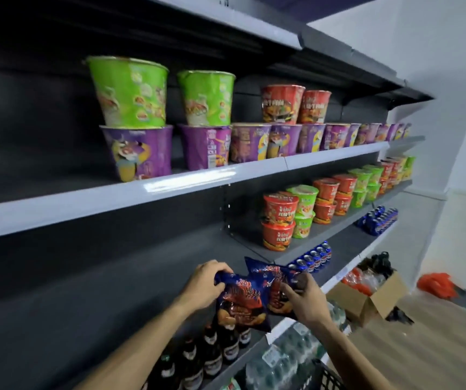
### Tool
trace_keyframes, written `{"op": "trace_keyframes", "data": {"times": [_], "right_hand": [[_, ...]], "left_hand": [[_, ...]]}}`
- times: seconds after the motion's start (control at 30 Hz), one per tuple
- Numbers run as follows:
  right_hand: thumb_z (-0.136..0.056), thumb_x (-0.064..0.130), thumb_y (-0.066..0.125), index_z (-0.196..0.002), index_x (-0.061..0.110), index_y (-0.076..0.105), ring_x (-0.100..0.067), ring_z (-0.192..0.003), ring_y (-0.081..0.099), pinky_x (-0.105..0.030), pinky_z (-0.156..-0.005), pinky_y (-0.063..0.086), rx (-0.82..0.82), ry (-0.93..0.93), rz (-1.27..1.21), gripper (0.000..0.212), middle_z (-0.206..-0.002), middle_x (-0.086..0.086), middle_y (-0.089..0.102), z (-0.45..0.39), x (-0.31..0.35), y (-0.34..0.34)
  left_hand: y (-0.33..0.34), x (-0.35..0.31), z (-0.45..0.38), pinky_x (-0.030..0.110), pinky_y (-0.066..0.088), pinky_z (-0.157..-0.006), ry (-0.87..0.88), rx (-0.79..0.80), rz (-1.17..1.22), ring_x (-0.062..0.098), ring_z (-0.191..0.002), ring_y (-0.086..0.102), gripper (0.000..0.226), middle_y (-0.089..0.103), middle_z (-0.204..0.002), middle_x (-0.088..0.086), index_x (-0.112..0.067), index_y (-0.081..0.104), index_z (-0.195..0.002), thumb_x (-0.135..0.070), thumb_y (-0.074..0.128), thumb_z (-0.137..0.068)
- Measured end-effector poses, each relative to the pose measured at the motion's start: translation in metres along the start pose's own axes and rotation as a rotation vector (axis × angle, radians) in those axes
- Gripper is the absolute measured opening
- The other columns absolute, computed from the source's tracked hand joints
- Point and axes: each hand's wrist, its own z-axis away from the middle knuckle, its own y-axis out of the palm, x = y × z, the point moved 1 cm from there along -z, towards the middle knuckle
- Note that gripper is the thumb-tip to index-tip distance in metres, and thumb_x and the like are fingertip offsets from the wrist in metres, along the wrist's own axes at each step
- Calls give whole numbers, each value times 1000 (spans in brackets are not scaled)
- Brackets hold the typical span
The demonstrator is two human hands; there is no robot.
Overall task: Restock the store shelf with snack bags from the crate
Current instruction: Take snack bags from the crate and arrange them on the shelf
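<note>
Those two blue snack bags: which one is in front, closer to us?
The left snack bag, gripped at its top by the left hand, overlaps the right snack bag, which sits behind it in the right hand.

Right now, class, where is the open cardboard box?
In the head view, the cardboard box sits on the floor at lower right, by the shelving's base, with an orange bag to its right.

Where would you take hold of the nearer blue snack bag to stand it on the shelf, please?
Grip the nearer blue snack bag by its crimped top edge, coming from the left, where the left hand already pinches it. That flat seam gives fingers purchase; the puffed body below would probably crush, and the second bag crowds its right side.
</note>
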Motion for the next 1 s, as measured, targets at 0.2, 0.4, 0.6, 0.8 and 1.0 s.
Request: {"op": "trace_keyframes", "data": {"times": [0.2, 0.4, 0.6, 0.8, 1.0], "right_hand": [[-86, 45, 70, -105, 15, 52, -21, -93, 58, -30, -76, 42, 119, -93, -57, 40, -101, -3, 60, 40, 95, 81], [-87, 43, 70, -111, 13, 52, -17, -96, 54, -28, -81, 40, 246, -200, -62, 42, -106, -1, 60, 113, 183, 176], [-87, 39, 71, -116, 9, 53, -24, -107, 60, -31, -90, 44, 399, -289, -80, 45, -116, -9, 64, 193, 255, 266], [-89, 36, 69, -128, 5, 49, -27, -118, 57, -31, -94, 43, 561, -356, -128, 54, -127, -14, 61, 270, 316, 335], [-90, 33, 69, -119, 8, 49, -26, -117, 57, -28, -91, 42, 684, -434, -151, 42, -119, -10, 62, 342, 365, 388]], "left_hand": [[-110, 57, 66, 27, 47, -77, -99, -66, -16, 13, -87, 58, 30, 60, -96, -4, -20, 70, -95, 4, 60, -79], [-214, 121, 165, 22, 37, -80, -188, -160, -122, 9, -89, 47, 26, 52, -92, -12, -23, 69, -101, -5, 61, -86], [-302, 169, 272, 24, 39, -82, -321, -236, -219, 8, -85, 48, 24, 55, -97, -9, -19, 71, -105, -6, 62, -87], [-368, 199, 374, 14, 35, -76, -425, -295, -242, 0, -79, 47, 24, 56, -95, -11, -19, 71, -106, -5, 61, -88], [-416, 220, 464, 0, 33, -64, -515, -388, -303, -6, -71, 49, 24, 56, -92, -10, -16, 71, -106, -4, 65, -86]]}}
